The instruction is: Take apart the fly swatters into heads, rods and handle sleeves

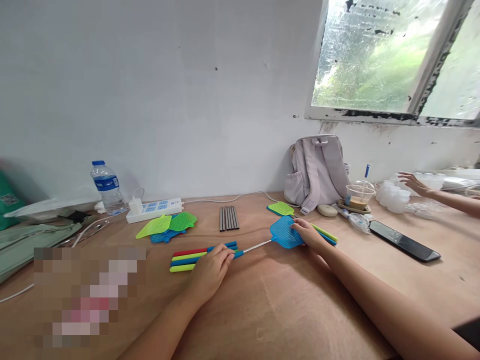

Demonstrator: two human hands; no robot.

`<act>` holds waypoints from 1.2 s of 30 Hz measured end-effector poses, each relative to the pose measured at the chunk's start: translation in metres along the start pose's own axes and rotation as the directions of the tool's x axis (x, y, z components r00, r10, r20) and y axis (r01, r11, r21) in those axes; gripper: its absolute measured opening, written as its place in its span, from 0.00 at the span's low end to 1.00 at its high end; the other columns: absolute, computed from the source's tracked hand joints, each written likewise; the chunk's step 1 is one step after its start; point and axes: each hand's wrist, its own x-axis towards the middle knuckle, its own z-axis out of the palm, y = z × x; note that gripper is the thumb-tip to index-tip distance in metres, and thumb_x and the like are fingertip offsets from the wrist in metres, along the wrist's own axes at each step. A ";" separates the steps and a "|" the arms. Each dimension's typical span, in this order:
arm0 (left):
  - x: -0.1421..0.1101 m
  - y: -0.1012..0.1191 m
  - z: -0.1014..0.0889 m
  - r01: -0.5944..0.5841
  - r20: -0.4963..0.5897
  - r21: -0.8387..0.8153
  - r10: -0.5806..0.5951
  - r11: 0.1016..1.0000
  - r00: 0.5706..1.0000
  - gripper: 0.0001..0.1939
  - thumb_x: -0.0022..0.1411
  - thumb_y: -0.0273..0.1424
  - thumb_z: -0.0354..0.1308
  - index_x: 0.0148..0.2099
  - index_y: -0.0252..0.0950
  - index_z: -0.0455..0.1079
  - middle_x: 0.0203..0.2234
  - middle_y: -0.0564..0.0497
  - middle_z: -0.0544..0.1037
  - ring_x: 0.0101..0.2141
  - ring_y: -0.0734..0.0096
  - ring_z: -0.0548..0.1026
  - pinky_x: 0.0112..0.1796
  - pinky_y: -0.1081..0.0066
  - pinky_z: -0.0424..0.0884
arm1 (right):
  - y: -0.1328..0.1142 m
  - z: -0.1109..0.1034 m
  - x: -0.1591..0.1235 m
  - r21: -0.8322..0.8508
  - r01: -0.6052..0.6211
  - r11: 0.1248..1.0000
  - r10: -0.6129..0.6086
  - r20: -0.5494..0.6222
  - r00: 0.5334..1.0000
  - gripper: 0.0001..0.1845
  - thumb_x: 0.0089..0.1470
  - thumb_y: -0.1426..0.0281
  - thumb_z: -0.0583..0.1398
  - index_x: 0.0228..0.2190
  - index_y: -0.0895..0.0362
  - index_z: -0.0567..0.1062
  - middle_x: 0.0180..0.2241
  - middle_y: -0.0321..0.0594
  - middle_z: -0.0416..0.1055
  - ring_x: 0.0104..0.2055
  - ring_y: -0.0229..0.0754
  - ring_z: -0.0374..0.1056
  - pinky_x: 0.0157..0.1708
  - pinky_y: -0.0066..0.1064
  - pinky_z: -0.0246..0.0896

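A blue fly swatter (285, 232) with a thin metal rod lies crosswise between my hands. My left hand (213, 265) is closed on its blue handle, partly over a row of loose handles (183, 261) in red, yellow-green and blue. The fingers of my right hand (308, 233) pinch the right edge of the blue mesh head. Beneath and behind that hand, a yellow-green mesh head (281, 208) and yellow-green and blue handles (327, 235) are partly hidden. Several dark metal tubes (229, 218) lie side by side behind. To their left are green mesh heads (183, 221) and a blue one (165, 237).
A power strip (154, 210) and a water bottle (107, 187) stand back left. A grey backpack (318, 172) leans against the wall. Right of it are a drink cup (359, 195), a black phone (404, 241) and white containers (393, 196), near another person's hand (416, 184).
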 end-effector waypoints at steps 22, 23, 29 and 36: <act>-0.005 0.011 -0.003 -0.128 -0.133 -0.131 0.110 0.983 0.985 0.09 0.61 0.35 0.47 0.35 0.37 0.65 0.31 0.50 0.71 0.33 0.70 0.70 0.35 0.71 0.67 | -0.007 -0.003 -0.013 0.122 0.073 0.990 -0.100 0.236 0.966 0.27 0.40 0.62 0.65 0.42 0.57 0.64 0.30 0.37 0.68 0.23 0.36 0.66 0.14 0.25 0.63; -0.005 0.011 -0.003 -0.128 -0.139 -0.126 0.110 0.984 0.984 0.09 0.61 0.35 0.47 0.34 0.37 0.65 0.31 0.50 0.71 0.33 0.70 0.70 0.35 0.71 0.67 | -0.008 -0.002 -0.013 0.127 0.075 0.989 -0.104 0.238 0.966 0.27 0.40 0.62 0.65 0.41 0.57 0.64 0.29 0.37 0.68 0.23 0.36 0.67 0.15 0.25 0.64; -0.006 0.008 -0.006 -0.148 -0.189 -0.100 0.127 0.984 0.974 0.09 0.61 0.35 0.48 0.34 0.38 0.66 0.30 0.51 0.71 0.32 0.69 0.70 0.33 0.71 0.67 | -0.016 0.001 -0.020 0.131 0.094 0.987 -0.126 0.266 0.956 0.28 0.39 0.61 0.65 0.41 0.57 0.64 0.29 0.37 0.69 0.23 0.37 0.67 0.14 0.26 0.65; -0.007 0.004 -0.008 -0.183 -0.213 -0.071 0.165 0.980 0.963 0.09 0.61 0.35 0.47 0.35 0.38 0.65 0.31 0.50 0.72 0.33 0.68 0.71 0.34 0.70 0.67 | -0.022 0.002 -0.024 0.146 0.143 0.979 -0.175 0.241 0.955 0.31 0.39 0.60 0.66 0.43 0.56 0.62 0.30 0.37 0.67 0.25 0.39 0.68 0.14 0.27 0.66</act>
